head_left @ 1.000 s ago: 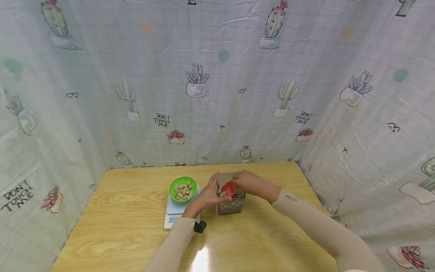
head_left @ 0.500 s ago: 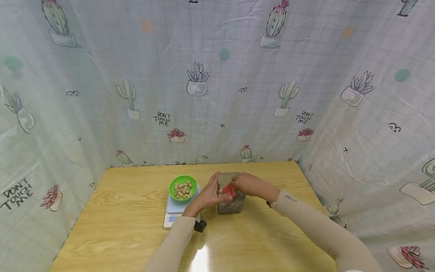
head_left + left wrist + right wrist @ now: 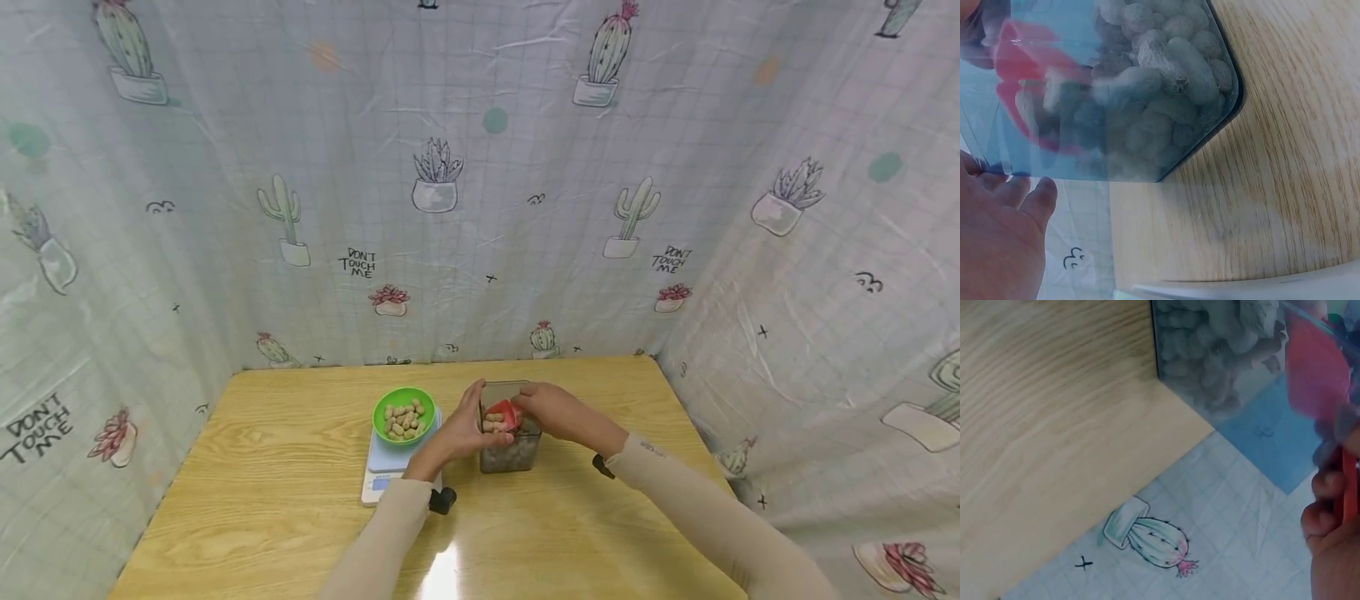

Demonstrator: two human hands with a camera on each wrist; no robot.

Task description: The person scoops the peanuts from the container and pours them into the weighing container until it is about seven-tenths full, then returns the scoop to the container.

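A clear, dark-tinted square container (image 3: 510,458) of unshelled peanuts (image 3: 1172,69) stands on the table. My left hand (image 3: 457,433) grips its left side near the rim, thumb across the front and fingers along the far left. My right hand (image 3: 553,408) reaches in over the right rim and holds a red scoop (image 3: 506,412) by its handle (image 3: 1349,487). Several peanuts lie in the scoop, which is tilted inside the container's upper part. Through the blue-looking wall in the left wrist view, the scoop (image 3: 1029,62) appears above the heap of peanuts.
Left of the container, a green bowl (image 3: 380,406) with peanuts sits on a white kitchen scale (image 3: 372,492). The wooden table (image 3: 285,467) meets a cactus-print curtain (image 3: 465,250) behind and at both sides.
The scoop has dipped into the peanuts and tipped back up, now showing peanuts in it. My right wrist has turned and shifted slightly right. My left hand stays on the container.
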